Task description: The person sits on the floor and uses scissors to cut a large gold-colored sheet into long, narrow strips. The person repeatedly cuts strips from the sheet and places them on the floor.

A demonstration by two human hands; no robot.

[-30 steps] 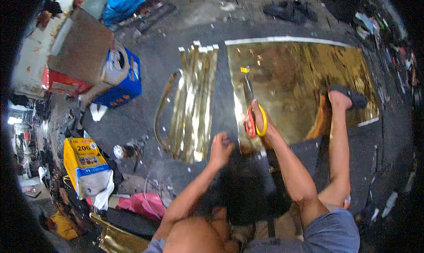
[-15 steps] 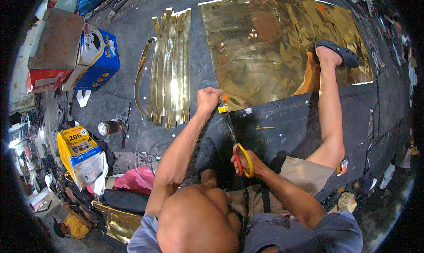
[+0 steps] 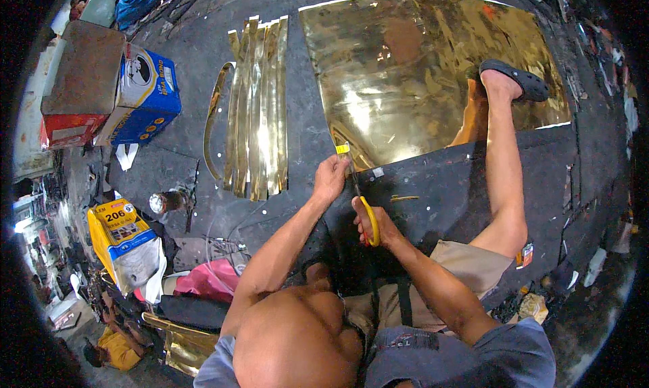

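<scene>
A large shiny gold sheet lies flat on the dark floor, its near left corner lifted a little. My left hand is closed at that corner, its fingers pinching the sheet's edge beside a small bright yellow patch. In my right hand is a pair of scissors with yellow and red handles. The blades point away from me and reach the sheet's corner right beside my left fingers; their tips are hard to make out.
Several long gold strips lie left of the sheet, one curled. My foot in a dark clog rests on the sheet's right part. Cardboard boxes, a clear jar and a yellow pack stand at left. Another person sits at lower left.
My left hand has come slightly nearer and to the right. My right hand has moved the scissors forward, closer to the left fingers. The sheet's corner has lifted and bent.
</scene>
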